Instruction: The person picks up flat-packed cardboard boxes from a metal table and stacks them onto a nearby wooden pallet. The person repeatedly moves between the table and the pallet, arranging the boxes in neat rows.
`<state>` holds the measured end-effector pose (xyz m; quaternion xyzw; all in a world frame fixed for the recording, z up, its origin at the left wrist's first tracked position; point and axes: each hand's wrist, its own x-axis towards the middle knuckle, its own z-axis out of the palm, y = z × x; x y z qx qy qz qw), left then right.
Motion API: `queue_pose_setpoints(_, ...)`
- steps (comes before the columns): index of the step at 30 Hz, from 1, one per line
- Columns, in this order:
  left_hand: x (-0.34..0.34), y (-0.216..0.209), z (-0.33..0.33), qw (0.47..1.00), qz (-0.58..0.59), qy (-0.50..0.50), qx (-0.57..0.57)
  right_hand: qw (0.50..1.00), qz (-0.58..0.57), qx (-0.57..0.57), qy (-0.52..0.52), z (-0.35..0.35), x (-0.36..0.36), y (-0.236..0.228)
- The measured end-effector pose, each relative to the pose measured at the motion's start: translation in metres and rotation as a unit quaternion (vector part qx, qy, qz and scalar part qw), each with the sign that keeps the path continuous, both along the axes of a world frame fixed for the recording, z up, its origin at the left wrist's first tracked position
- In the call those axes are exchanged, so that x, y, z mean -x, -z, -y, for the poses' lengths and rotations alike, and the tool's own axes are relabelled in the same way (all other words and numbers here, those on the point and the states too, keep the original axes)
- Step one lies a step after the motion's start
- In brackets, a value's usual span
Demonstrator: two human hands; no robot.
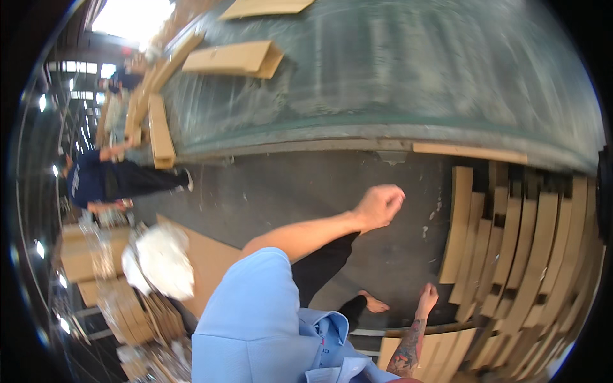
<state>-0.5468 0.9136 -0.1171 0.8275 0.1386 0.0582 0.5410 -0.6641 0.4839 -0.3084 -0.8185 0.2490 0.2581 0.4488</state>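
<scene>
My left hand [380, 207] is out in front of me above the dark floor, its fingers curled in and nothing visible in them. Lower and to the right, my right hand [428, 296] is also curled closed, with no object showing. It is nearest to a stack of long, narrow cardboard boxes [457, 223] on the right, with a gap between hand and stack. Neither hand touches anything that I can see.
A large table with a worn green-grey top [383, 76] spans the far side, bearing an open-ended cardboard sleeve [233, 59]. A person in dark clothes [96, 179] stands at left. Nearer are a white plastic bundle [165, 258], a cardboard sheet [207, 255] and wrapped cartons [121, 313].
</scene>
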Motion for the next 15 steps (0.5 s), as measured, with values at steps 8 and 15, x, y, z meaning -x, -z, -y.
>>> queue_pose_setpoints(8,-0.004,-0.015,-0.345,0.79,0.024,-0.48,-0.38,0.925,0.328,-0.056,-0.186,-0.317,-0.296,-0.194)
queue_pose_setpoints(15,-0.031,0.011,-0.435,0.745,-0.161,-0.523,-0.382,0.897,0.214,-0.266,-0.281,-0.581,-0.346,-0.25)
